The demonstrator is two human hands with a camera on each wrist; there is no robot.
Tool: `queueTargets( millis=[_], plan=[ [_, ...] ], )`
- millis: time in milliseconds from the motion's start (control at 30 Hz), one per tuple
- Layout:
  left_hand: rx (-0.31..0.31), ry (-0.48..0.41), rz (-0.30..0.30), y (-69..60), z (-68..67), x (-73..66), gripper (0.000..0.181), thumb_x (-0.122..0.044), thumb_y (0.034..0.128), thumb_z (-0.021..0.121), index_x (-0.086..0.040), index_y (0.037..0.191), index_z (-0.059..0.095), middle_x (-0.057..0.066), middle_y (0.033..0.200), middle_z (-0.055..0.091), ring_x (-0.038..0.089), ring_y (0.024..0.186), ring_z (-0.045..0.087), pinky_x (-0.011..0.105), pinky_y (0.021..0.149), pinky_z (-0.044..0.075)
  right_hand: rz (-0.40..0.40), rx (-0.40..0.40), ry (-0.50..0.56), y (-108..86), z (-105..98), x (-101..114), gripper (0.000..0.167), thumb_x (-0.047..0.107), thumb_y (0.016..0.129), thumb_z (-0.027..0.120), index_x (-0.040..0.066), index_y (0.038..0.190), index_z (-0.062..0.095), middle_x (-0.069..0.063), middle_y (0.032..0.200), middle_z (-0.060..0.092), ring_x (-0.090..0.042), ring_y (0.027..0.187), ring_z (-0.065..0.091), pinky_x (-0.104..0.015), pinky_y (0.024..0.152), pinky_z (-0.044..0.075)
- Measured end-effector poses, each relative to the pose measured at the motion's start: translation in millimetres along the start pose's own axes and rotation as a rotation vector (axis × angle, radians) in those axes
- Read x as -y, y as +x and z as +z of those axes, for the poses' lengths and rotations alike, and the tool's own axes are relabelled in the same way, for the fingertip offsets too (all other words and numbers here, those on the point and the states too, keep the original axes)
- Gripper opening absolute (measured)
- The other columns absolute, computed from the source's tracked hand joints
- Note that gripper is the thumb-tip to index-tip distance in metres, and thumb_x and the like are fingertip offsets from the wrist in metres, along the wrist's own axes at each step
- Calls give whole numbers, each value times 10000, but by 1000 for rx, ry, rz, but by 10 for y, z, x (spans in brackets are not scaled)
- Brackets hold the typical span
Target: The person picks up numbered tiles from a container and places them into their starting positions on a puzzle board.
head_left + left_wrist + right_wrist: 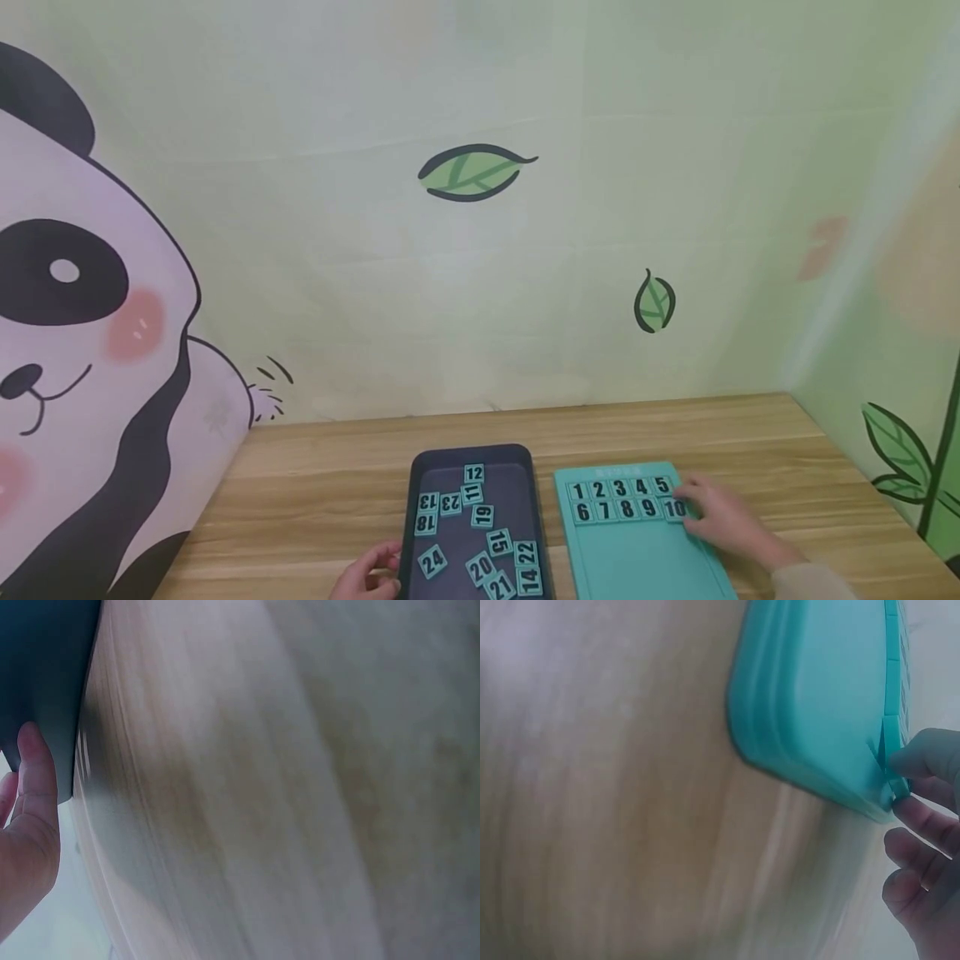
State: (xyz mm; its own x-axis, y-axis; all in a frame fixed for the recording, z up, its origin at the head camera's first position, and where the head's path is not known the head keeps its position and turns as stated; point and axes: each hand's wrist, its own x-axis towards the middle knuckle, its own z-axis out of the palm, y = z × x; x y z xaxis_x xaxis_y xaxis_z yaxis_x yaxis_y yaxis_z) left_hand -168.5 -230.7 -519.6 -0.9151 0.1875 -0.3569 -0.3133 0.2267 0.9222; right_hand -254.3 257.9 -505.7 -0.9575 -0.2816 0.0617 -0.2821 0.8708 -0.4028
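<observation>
My right hand (723,518) is at the right edge of a turquoise number board (645,558). Its thumb and index finger pinch the number 10 tile (675,509), which sits tilted at the end of the second row in the right wrist view. Tiles 1 to 5 fill the row above, and 6 to 9 lie to the left of the 10. My left hand (369,573) holds the left rim of a dark tray (442,457); the thumb (36,769) lies along the tray's side in the left wrist view. Loose number tiles, among them the 24 (432,562), lie scattered in the tray.
Tray and board stand side by side on a wood-grain table (322,475), with a narrow gap between them. Behind the table rises a pale green backdrop (360,292) with a printed panda (150,367) at the left and leaves.
</observation>
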Motion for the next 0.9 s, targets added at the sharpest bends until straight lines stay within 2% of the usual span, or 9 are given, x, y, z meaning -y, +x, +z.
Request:
queueTargets(
  millis=[267, 467, 633, 767, 900],
  plan=[
    [-6, 1, -8, -9, 0, -2, 550, -72, 764, 475, 80, 1276, 344, 147, 1085, 457, 156, 864, 548, 342, 710, 480, 20, -17, -56, 18, 58, 32, 378, 122, 657, 677, 63, 1028, 632, -52, 974, 545, -176, 853, 534, -377, 708, 465],
    [-6, -7, -23, -14, -1, -16, 550, -74, 766, 473, 74, 1279, 342, 150, 1093, 452, 152, 865, 543, 347, 715, 479, -15, -59, -81, 29, 82, 48, 348, 139, 665, 675, 78, 1006, 637, -94, 1015, 566, -255, 899, 565, -434, 743, 467],
    [-6, -8, -19, -12, 4, -15, 557, -84, 761, 479, 71, 1278, 344, 151, 1091, 455, 151, 861, 544, 345, 711, 478, -42, -86, -59, 52, 31, 169, 343, 155, 691, 666, 82, 1025, 632, -128, 1029, 572, -289, 903, 572, -445, 737, 469],
    [-6, -14, -12, -10, 14, -11, 562, -94, 758, 483, 69, 1279, 347, 147, 1091, 456, 149, 850, 541, 336, 705, 476, -75, -108, -26, 87, -13, 342, 333, 150, 701, 664, 79, 1025, 630, -92, 991, 570, -234, 837, 579, -371, 684, 481],
    [-7, -20, -7, -12, 22, -5, 566, -93, 755, 486, 69, 1279, 347, 139, 1090, 458, 148, 844, 542, 330, 702, 476, -165, -135, 10, 130, -10, 520, 332, 136, 700, 666, 67, 1023, 628, -22, 928, 543, -98, 700, 512, -227, 585, 430]
  ],
)
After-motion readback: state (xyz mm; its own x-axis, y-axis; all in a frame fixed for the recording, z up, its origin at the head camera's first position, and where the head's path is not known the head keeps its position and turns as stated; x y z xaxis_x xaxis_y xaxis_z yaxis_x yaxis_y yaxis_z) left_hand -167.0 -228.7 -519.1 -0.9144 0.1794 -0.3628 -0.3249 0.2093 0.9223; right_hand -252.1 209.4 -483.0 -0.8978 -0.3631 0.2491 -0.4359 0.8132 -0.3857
